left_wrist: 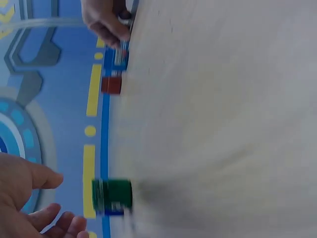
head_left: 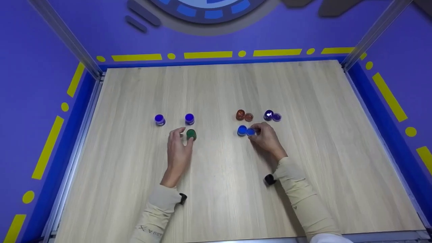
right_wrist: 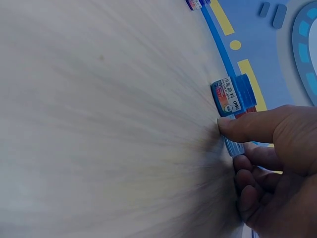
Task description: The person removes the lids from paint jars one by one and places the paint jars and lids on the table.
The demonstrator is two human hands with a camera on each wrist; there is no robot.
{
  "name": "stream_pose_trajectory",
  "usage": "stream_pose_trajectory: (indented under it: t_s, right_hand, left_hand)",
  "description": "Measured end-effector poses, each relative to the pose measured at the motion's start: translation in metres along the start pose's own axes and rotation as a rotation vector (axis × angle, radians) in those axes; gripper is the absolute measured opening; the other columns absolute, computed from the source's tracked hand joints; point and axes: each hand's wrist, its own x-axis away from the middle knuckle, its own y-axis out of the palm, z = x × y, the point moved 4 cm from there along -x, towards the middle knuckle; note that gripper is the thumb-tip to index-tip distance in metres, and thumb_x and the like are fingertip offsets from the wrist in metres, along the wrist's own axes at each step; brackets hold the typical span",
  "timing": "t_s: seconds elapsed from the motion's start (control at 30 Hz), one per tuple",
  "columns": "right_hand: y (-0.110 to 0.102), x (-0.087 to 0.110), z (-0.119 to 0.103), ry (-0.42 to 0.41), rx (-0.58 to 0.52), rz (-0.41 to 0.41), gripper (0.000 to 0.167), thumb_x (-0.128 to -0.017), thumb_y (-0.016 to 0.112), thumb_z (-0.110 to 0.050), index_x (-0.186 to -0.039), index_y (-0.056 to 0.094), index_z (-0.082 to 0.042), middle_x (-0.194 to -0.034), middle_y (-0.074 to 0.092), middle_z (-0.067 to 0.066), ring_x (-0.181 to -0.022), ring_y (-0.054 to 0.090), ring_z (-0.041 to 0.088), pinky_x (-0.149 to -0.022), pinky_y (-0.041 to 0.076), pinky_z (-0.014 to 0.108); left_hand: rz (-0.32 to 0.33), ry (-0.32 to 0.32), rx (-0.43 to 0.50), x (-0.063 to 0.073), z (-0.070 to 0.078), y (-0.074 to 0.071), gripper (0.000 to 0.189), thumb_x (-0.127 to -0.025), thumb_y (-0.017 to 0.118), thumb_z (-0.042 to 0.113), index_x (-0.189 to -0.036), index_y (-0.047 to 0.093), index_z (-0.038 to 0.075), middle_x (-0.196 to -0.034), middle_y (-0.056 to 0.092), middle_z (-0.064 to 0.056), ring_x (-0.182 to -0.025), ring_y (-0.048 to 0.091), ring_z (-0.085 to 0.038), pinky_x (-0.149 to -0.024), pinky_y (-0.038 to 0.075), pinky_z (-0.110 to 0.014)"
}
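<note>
A green-capped paint jar (head_left: 191, 134) stands on the table between the thumb and fingers of my left hand (head_left: 178, 150). In the left wrist view, a gap shows between those spread fingers and the green jar (left_wrist: 113, 196). My right hand (head_left: 267, 137) pinches a blue lid (head_left: 250, 131) at table level, close beside an uncapped blue paint jar (head_left: 242, 130). The right wrist view shows the thumb and forefinger at the rim of this lid (right_wrist: 234, 146), with the labelled blue jar (right_wrist: 229, 96) upright beside it.
Behind the green jar stand two purple-capped jars (head_left: 189, 118), one farther left. Beyond the blue jar, an orange-brown jar (head_left: 240, 114) has its lid (head_left: 248, 117) beside it; rightward, a dark purple jar (head_left: 268, 115) has a purple lid (head_left: 276, 117) alongside. Blue-purple panels (head_left: 216, 40) enclose the table.
</note>
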Motion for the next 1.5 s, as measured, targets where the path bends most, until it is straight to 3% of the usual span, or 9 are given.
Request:
stream_pose_trajectory:
  t_s: [0.23, 0.43, 0.53, 0.87, 1.13, 1.5]
  right_hand:
    - [0.001, 0.0, -0.001, -0.016, -0.007, -0.003, 0.033, -0.084, 0.079, 0.001, -0.115, 0.069, 0.007, -0.104, 0.061, 0.017, -0.097, 0.058, 0.031, -0.087, 0.049, 0.045]
    - [0.003, 0.0, -0.002, -0.019, 0.003, -0.012, 0.032, -0.085, 0.078, 0.002, -0.115, 0.069, 0.006, -0.103, 0.061, 0.016, -0.096, 0.057, 0.03, -0.087, 0.048, 0.044]
    - [0.004, -0.001, -0.003, -0.014, 0.006, -0.018, 0.031, -0.085, 0.078, 0.001, -0.115, 0.069, 0.006, -0.104, 0.061, 0.016, -0.097, 0.056, 0.029, -0.088, 0.048, 0.044]
    - [0.005, 0.0, -0.004, -0.011, 0.003, -0.017, 0.032, -0.084, 0.078, 0.003, -0.115, 0.069, 0.006, -0.104, 0.061, 0.017, -0.098, 0.057, 0.031, -0.089, 0.048, 0.045]
    - [0.003, 0.002, -0.004, 0.01, 0.009, -0.021, 0.033, -0.086, 0.077, 0.002, -0.117, 0.068, 0.006, -0.106, 0.06, 0.017, -0.098, 0.056, 0.03, -0.088, 0.048, 0.044]
    - [0.001, 0.0, 0.001, -0.013, 0.039, -0.02, 0.036, -0.086, 0.077, 0.0, -0.12, 0.067, 0.008, -0.105, 0.06, 0.017, -0.097, 0.056, 0.031, -0.087, 0.047, 0.044]
  left_hand:
    - [-0.142, -0.165, 0.049, -0.018, -0.022, -0.009, 0.061, -0.093, 0.076, 0.012, -0.143, 0.047, -0.007, -0.14, 0.048, -0.024, -0.127, 0.051, -0.037, -0.105, 0.043, -0.049]
    - [-0.235, -0.106, 0.03, -0.024, -0.028, -0.003, 0.06, -0.089, 0.079, 0.01, -0.14, 0.052, -0.007, -0.139, 0.05, -0.024, -0.125, 0.053, -0.037, -0.106, 0.043, -0.047]
    - [-0.246, -0.086, 0.023, -0.026, -0.029, 0.001, 0.061, -0.088, 0.079, 0.008, -0.14, 0.052, -0.007, -0.136, 0.052, -0.024, -0.124, 0.053, -0.036, -0.107, 0.042, -0.047]
    - [-0.248, -0.109, 0.029, -0.028, -0.033, 0.012, 0.058, -0.09, 0.076, 0.006, -0.142, 0.053, -0.005, -0.137, 0.052, -0.024, -0.129, 0.052, -0.036, -0.11, 0.04, -0.048]
    - [-0.214, -0.035, 0.007, -0.03, -0.031, 0.018, 0.044, -0.088, 0.074, 0.0, -0.13, 0.062, -0.005, -0.123, 0.061, -0.022, -0.117, 0.056, -0.036, -0.102, 0.043, -0.05]
    - [-0.234, -0.039, -0.006, -0.03, -0.029, 0.023, 0.037, -0.089, 0.073, 0.001, -0.124, 0.062, -0.006, -0.116, 0.062, -0.019, -0.112, 0.057, -0.031, -0.1, 0.044, -0.046]
